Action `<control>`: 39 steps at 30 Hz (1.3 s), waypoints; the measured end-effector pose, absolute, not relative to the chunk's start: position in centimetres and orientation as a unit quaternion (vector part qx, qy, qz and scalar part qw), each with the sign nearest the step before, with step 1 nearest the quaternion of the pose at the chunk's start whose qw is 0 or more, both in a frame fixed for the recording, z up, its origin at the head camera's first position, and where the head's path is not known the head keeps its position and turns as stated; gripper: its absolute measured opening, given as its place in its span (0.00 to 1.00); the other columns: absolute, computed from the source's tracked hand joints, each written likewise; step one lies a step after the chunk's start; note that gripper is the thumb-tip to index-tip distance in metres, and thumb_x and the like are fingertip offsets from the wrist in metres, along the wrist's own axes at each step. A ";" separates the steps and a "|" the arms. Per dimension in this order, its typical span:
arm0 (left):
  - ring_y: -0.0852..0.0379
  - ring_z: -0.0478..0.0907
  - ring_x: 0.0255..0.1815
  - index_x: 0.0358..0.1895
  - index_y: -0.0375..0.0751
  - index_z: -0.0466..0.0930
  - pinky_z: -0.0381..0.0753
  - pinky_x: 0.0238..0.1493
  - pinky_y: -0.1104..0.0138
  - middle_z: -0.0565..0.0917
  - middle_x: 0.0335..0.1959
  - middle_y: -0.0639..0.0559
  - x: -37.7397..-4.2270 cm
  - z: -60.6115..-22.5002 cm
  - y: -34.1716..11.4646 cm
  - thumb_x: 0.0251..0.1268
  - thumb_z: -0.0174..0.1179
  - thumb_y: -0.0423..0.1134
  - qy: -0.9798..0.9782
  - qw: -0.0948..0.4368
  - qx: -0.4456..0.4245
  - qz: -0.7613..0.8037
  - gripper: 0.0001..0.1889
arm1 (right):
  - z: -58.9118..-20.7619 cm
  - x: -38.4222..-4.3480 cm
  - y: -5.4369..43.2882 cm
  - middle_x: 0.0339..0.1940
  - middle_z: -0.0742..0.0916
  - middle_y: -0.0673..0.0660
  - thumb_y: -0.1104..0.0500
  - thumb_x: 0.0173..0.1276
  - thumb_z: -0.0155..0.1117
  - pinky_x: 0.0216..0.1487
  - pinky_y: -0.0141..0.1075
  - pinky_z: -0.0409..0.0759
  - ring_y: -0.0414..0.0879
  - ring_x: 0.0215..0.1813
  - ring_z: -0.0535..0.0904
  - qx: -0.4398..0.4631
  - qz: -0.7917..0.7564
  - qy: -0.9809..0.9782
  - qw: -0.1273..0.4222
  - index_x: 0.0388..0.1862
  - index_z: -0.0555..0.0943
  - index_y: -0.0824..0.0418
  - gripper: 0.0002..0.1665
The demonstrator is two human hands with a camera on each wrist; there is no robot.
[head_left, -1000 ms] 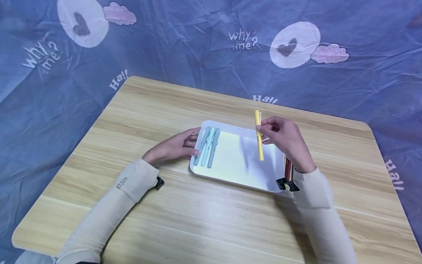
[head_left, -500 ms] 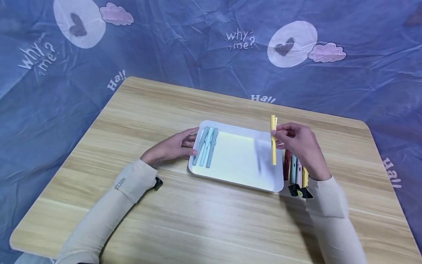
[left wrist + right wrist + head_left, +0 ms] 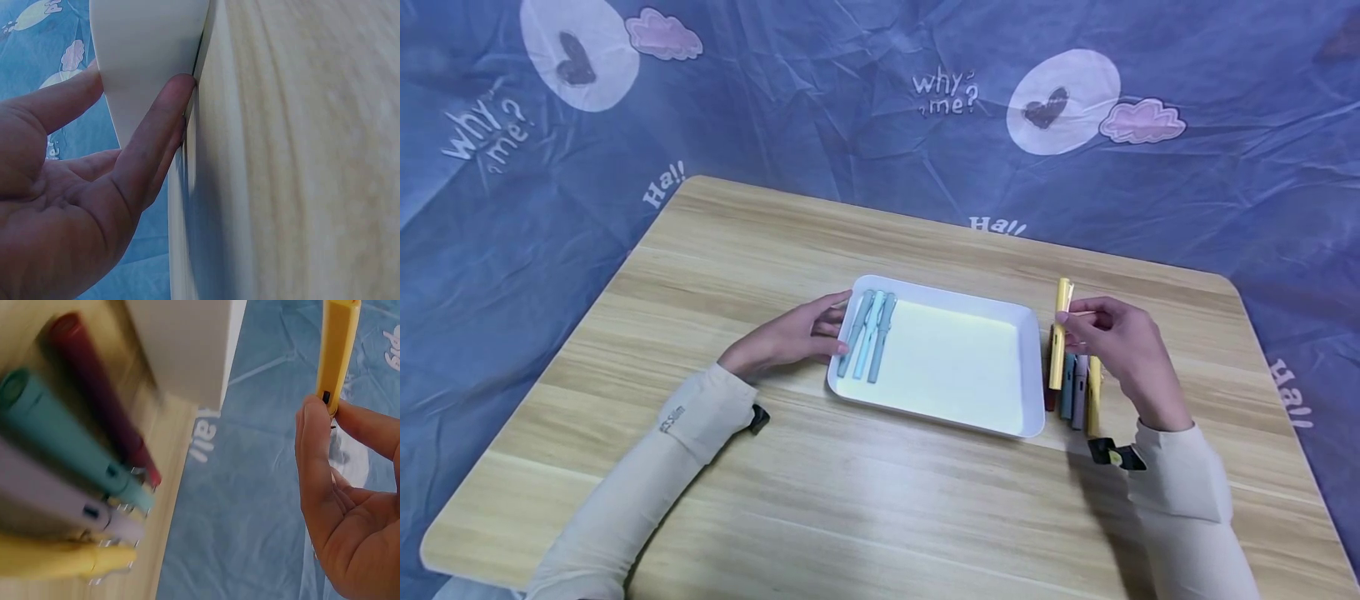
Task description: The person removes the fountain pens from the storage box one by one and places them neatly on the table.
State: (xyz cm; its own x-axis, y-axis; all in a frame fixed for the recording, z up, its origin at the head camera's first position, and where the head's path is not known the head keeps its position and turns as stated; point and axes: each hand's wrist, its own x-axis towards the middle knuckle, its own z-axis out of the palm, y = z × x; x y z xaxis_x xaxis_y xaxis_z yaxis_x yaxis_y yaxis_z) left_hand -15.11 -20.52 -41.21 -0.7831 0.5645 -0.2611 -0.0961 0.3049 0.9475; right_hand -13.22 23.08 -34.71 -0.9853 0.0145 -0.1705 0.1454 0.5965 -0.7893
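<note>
My left hand (image 3: 790,335) holds the left end of a white tray (image 3: 936,422). In the left wrist view the thumb (image 3: 69,103) reaches over the rim and the fingers (image 3: 147,134) lie along the outer wall. Inside the tray, at its left end, lie three pens (image 3: 867,333) side by side, two grey-blue and one light blue. My right hand (image 3: 1123,350) pinches a yellow pen (image 3: 1060,333) near its middle, upright and raised just right of the tray. Below it, a row of pens lies on the table: dark red (image 3: 100,394), teal (image 3: 62,434), lilac (image 3: 56,481) and yellow (image 3: 62,557).
The wooden table (image 3: 820,500) carries the tray near its middle. Behind it hangs a blue printed cloth (image 3: 850,108). The row of pens lies close beside the tray's right wall, partly under my right hand.
My right hand has moved right and toward me with the yellow pen, from above the tray to over the row of pens, uncovering more of them. The left hand stays at the tray.
</note>
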 end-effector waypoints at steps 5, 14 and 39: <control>0.38 0.69 0.74 0.85 0.39 0.42 0.84 0.59 0.57 0.62 0.79 0.32 -15.0 -41.3 -20.5 0.72 0.65 0.28 0.752 0.290 0.154 0.572 0.48 | -35.1 -12.9 24.4 0.34 0.87 0.41 0.46 0.76 0.68 0.39 0.35 0.89 0.40 0.35 0.87 0.061 -0.441 0.892 0.077 0.62 0.75 0.72 0.32; 0.38 0.69 0.74 0.86 0.41 0.42 0.84 0.59 0.56 0.62 0.79 0.33 -15.0 -41.4 -20.6 0.72 0.65 0.28 0.746 0.290 0.148 0.581 0.48 | -36.1 -11.9 26.5 0.32 0.87 0.38 0.48 0.77 0.67 0.37 0.34 0.88 0.39 0.33 0.87 0.073 -0.433 0.895 0.073 0.61 0.75 0.75 0.32; 0.38 0.68 0.74 0.86 0.40 0.41 0.84 0.59 0.56 0.61 0.79 0.33 -15.2 -41.4 -20.6 0.72 0.64 0.27 0.742 0.297 0.149 0.582 0.48 | -38.3 -10.4 30.7 0.31 0.85 0.36 0.50 0.79 0.63 0.36 0.31 0.87 0.35 0.31 0.84 0.116 -0.431 0.888 0.109 0.64 0.72 0.80 0.33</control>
State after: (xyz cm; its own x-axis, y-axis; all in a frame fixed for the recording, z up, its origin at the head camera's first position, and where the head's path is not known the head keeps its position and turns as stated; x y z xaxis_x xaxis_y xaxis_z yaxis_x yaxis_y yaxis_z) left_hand -15.18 -20.55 -41.36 -0.7790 0.5672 -0.2672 -0.1239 0.2785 0.9524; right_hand -10.45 30.69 -38.31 -0.9496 0.1114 -0.2929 0.2991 0.6011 -0.7411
